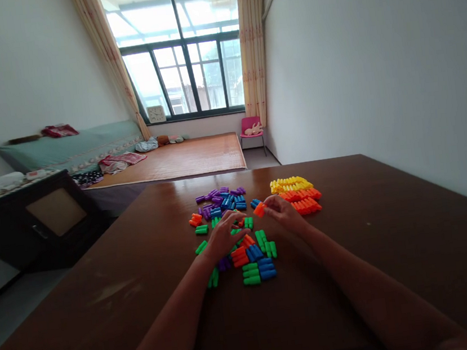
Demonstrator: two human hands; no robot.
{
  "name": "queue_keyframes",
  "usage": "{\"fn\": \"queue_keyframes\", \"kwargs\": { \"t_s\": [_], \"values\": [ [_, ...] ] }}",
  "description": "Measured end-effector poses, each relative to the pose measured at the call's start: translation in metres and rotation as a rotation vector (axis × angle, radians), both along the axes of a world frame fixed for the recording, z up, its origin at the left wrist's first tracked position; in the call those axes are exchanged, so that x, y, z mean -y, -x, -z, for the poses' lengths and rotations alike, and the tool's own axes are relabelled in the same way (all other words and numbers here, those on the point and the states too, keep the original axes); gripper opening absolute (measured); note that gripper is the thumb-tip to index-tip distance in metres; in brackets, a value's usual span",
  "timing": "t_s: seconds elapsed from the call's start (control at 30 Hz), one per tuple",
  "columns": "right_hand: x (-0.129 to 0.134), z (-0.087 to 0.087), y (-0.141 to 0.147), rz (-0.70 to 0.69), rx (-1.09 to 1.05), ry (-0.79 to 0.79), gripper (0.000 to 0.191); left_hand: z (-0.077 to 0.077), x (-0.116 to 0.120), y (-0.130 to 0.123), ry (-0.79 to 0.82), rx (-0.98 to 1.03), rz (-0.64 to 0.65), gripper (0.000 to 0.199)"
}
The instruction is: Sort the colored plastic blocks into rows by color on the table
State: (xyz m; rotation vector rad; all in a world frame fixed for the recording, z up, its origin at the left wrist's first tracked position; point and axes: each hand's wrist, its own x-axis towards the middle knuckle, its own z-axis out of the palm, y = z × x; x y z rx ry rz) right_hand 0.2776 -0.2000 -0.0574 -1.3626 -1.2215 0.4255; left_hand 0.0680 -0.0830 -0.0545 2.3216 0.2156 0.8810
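My right hand [281, 210] pinches an orange plastic piece [259, 210] above the table, right of the mixed pile. Just behind that piece lies a blue piece [255, 202]. My left hand [226, 234] hovers over the pile with its fingers apart, and nothing shows between them. Around it are green pieces [251, 274], blue pieces [266, 268], orange pieces [239, 256] and purple pieces [219, 194], each like short ribbed tubes side by side. The left hand hides part of the pile. Beyond my right hand stand rows of orange pieces [306, 206] and yellow pieces [289, 183].
The pieces lie on a dark brown glossy table [146, 299]. Past its far edge is a bed [197, 155], with a pink chair [250, 124] beside it. At left stands a dark cabinet [47, 220]; a white wall [387, 76] runs along the right.
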Motion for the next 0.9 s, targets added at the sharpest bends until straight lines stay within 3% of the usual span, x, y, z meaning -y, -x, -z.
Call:
{"fn": "queue_keyframes", "kwargs": {
  "t_s": [0.13,0.23,0.33,0.43,0.53,0.7,0.8,0.9],
  "values": [
    [0.025,-0.003,-0.086,0.369,-0.005,0.026,0.034,-0.005,-0.004,0.004,-0.017,0.031,-0.096,0.026],
    [0.055,0.005,-0.15,0.616,0.047,0.15,0.029,-0.008,-0.006,0.007,-0.027,0.038,-0.126,0.024],
    [0.078,0.021,-0.185,0.824,0.139,0.334,0.018,-0.008,-0.011,0.01,-0.041,0.04,-0.145,0.024],
    [0.085,0.034,-0.19,0.885,0.222,0.479,0.012,-0.005,-0.018,0.013,-0.04,0.032,-0.182,0.024],
    [0.08,0.041,-0.184,0.871,0.298,0.511,0.013,-0.002,-0.028,0.017,-0.011,0.035,-0.239,0.024],
    [0.072,0.042,-0.181,0.83,0.447,0.595,0.034,0.004,-0.044,0.024,-0.009,0.025,-0.324,0.026],
    [0.071,0.038,-0.178,0.934,0.505,0.518,0.038,0.005,-0.045,0.026,-0.059,-0.017,-0.318,0.026],
    [0.064,0.03,-0.166,0.969,0.555,0.318,0.038,0.001,-0.037,0.024,-0.084,-0.117,-0.17,0.025]
  ]
}}
